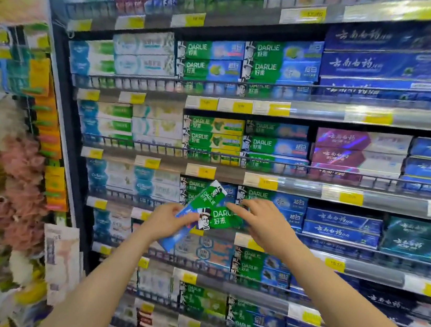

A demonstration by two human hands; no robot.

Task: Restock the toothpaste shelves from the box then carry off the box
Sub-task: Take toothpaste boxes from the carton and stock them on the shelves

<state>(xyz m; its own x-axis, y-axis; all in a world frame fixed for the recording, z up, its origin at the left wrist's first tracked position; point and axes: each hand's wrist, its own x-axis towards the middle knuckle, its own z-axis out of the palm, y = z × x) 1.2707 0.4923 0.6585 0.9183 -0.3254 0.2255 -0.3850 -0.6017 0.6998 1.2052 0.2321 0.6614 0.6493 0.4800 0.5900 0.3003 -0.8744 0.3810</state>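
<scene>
While both arms reach to the shelving, we hold two Darlie toothpaste cartons at the third shelf down.

Our left hand [167,220] grips a tilted green-and-blue Darlie carton [197,207], its upper end leaning against the stocked Darlie row [269,202]. Our right hand [261,220] pinches a second Darlie carton [219,218], lying nearly level across the first, just above the shelf's front rail [253,241] and its yellow price tags [334,264]. Bath poufs [17,164] hang at the shelving's left edge.

Green-and-blue toothpaste cartons [214,212]
</scene>
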